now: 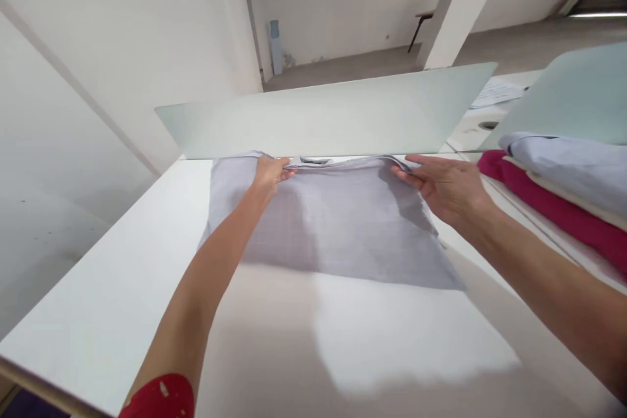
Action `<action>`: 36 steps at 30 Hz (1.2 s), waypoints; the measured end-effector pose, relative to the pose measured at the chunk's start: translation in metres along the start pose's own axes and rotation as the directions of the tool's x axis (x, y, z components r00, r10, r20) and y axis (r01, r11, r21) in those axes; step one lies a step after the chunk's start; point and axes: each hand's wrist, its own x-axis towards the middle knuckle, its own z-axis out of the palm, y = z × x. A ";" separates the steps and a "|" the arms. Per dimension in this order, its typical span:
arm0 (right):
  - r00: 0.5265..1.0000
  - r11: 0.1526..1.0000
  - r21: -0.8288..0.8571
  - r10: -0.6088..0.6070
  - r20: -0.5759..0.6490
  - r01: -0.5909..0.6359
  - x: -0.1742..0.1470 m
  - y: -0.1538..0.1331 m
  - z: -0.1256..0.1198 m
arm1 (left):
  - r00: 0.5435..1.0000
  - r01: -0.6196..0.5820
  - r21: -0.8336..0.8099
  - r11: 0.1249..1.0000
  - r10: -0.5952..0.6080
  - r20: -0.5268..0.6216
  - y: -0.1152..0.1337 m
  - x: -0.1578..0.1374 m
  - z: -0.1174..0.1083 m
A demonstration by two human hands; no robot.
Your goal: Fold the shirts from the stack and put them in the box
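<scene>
A light lavender-grey shirt [343, 228] is spread across the white table [98, 287], its far edge raised near the glass partition. What looks like its collar [313, 161] shows between my hands. My left hand [270, 173] pinches the far edge left of that collar, thumb on top and fingers partly beneath. At the far right corner, my right hand [441, 184] grips the same edge between thumb and fingers. The shirt's near edge lies fairly straight on the tabletop, and its left side hangs a little slanted behind my left forearm.
A frosted glass partition [323, 121] stands along the table's far edge. To the right lies a stack of folded fabric, with a magenta cloth [553, 199] under a pale blue cloth [573, 160]. Papers [497, 91] rest beyond it. A white wall [63, 111] rises on the left.
</scene>
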 end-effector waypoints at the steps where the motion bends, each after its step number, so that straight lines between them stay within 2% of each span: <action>1: 1.000 0.999 -0.040 0.027 0.000 -0.027 0.011 0.010 0.003 | 1.000 0.021 0.008 1.000 -0.021 -0.018 -0.008 0.013 0.007; 5: 0.983 0.951 -0.253 0.183 -0.009 -0.180 0.033 0.041 0.004 | 0.997 0.067 0.064 0.996 -0.065 -0.031 -0.043 0.042 0.022; 8: 0.976 0.914 -0.353 0.216 0.007 -0.200 0.037 0.051 -0.002 | 0.999 0.052 0.118 0.992 -0.052 -0.003 -0.060 0.047 0.017; 10: 0.976 0.906 -0.379 0.215 0.025 -0.190 0.040 0.052 -0.006 | 1.000 -0.030 0.230 0.973 0.029 0.008 -0.062 0.046 0.008; 11: 0.976 0.901 -0.391 0.217 0.027 -0.190 0.042 0.052 -0.008 | 0.993 -0.117 0.350 0.930 0.113 0.029 -0.061 0.046 0.005; 12: 0.975 0.894 -0.403 0.221 0.024 -0.193 0.044 0.051 -0.009 | 0.974 -0.222 0.494 0.840 0.211 0.078 -0.058 0.046 0.002; 14: 0.974 0.883 -0.427 0.224 0.019 -0.195 0.050 0.051 -0.010 | 0.907 -0.403 0.742 0.536 0.342 0.246 -0.050 0.048 0.001; 15: 0.975 0.878 -0.438 0.221 0.017 -0.192 0.053 0.052 -0.011 | 0.880 -0.449 0.808 0.381 0.348 0.324 -0.047 0.051 0.003; 16: 0.976 0.873 -0.450 0.216 0.016 -0.186 0.055 0.052 -0.011 | 0.870 -0.462 0.844 0.270 0.324 0.372 -0.044 0.055 0.005; 18: 0.978 0.860 -0.478 0.208 0.010 -0.178 0.057 0.053 -0.011 | 0.876 -0.452 0.885 0.111 0.246 0.416 -0.040 0.063 0.011; 20: 0.978 0.844 -0.506 0.208 0.004 -0.177 0.057 0.052 -0.011 | 0.886 -0.434 0.901 0.012 0.186 0.425 -0.039 0.072 0.013; 24: 0.978 0.825 -0.537 0.210 0.000 -0.177 0.051 0.048 -0.008 | 0.892 -0.433 0.901 -0.036 0.127 0.434 -0.036 0.085 0.002; 36: 0.988 0.809 -0.573 0.155 -0.001 -0.127 0.049 0.054 -0.008 | 0.910 -0.413 0.903 -0.121 -0.003 0.415 -0.010 0.113 -0.059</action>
